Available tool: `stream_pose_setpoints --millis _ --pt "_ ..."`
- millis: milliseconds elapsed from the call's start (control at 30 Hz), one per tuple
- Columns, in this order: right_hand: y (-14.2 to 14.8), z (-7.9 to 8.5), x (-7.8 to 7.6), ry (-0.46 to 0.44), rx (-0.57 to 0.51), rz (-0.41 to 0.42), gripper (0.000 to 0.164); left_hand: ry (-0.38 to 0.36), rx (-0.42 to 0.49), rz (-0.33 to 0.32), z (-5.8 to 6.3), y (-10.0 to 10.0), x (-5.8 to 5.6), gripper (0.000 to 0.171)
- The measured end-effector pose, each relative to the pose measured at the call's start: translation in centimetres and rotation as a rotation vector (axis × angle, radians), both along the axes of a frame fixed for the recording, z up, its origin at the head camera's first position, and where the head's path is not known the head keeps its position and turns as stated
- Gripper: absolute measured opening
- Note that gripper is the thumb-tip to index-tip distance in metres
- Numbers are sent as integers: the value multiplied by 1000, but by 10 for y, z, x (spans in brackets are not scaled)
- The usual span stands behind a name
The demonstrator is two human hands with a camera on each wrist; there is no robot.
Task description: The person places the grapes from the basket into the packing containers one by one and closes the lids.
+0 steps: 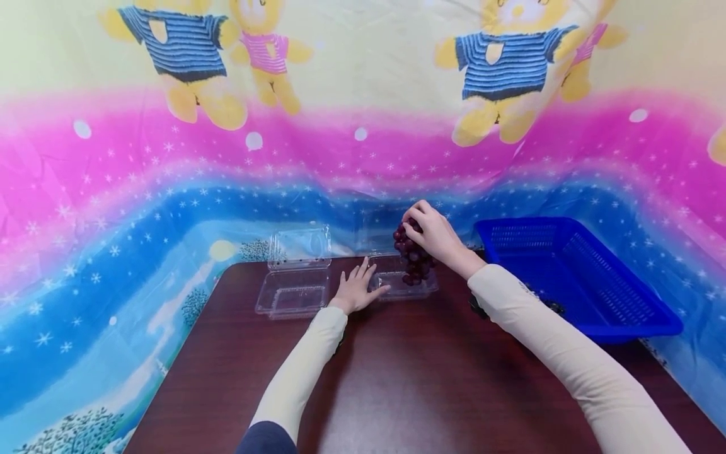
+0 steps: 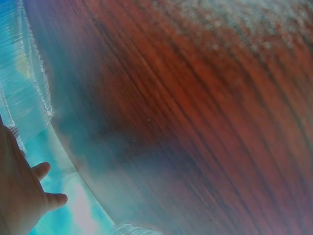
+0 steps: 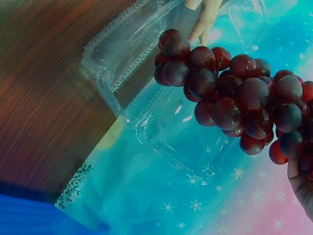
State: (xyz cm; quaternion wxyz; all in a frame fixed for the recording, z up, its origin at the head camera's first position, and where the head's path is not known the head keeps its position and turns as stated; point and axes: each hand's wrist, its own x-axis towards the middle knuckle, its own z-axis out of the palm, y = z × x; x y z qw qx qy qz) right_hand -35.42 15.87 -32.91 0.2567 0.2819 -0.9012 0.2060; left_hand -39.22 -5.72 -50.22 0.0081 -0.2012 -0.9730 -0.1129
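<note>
My right hand (image 1: 433, 233) grips a bunch of dark red grapes (image 1: 415, 263) by its upper end. The bunch hangs over a clear plastic clamshell box (image 1: 391, 291) whose lid stands raised at the back. In the right wrist view the grapes (image 3: 234, 100) spread across the frame above the see-through box (image 3: 115, 93). My left hand (image 1: 354, 290) has its fingers spread, with fingertips right at the left side of that box. The left wrist view shows only part of this hand (image 2: 22, 188) at the edge.
A second clear clamshell box (image 1: 292, 296) stands lid up to the left. On the right is a blue plastic basket (image 1: 629, 330), with something small and dark (image 1: 553, 307) low inside, partly behind the sleeve. A patterned cloth (image 1: 363, 151) hangs behind the brown table (image 1: 397, 391).
</note>
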Motion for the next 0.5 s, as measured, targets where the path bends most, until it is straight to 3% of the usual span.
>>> stream_pose_setpoints --millis 500 --pt "-7 -10 -3 -5 -7 9 13 11 15 -8 -3 0 -1 90"
